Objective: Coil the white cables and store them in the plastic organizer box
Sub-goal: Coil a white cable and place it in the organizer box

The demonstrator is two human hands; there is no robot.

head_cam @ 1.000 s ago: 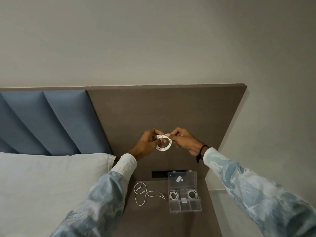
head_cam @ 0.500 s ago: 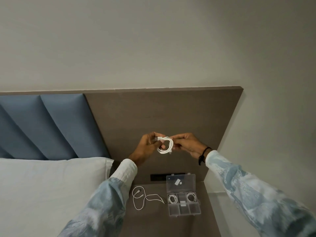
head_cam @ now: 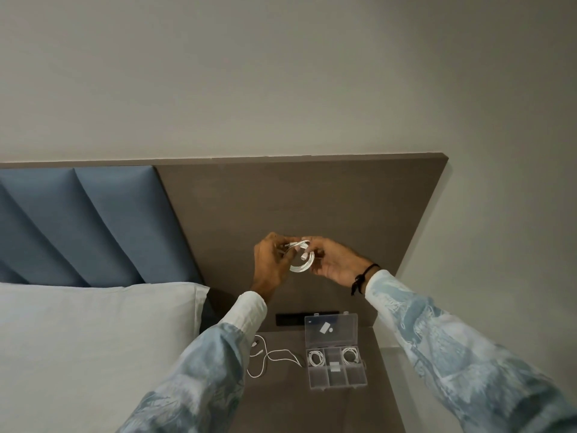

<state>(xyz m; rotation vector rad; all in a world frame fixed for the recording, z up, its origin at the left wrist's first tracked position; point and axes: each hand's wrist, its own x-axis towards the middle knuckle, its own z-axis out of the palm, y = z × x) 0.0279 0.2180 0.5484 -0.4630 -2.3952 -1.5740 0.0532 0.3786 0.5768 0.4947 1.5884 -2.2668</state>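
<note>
Both hands, left hand [head_cam: 270,260] & right hand [head_cam: 332,260], pinch the coiled white cable [head_cam: 302,260] mid-air above the nightstand [head_cam: 281,401]; person should probably tuck the plug end w/o loosening loops, then lower it into a free compartment of the organizer box [head_cam: 337,367].

Left hand [head_cam: 271,260] and right hand [head_cam: 335,262] pinch a coiled cable [head_cam: 301,259].

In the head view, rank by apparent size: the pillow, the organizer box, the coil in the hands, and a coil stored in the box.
1. pillow
2. organizer box, lid open
3. held coil, gripped by left hand and right hand; nearer the camera, so its lead is unsure
4. stored coil
</note>
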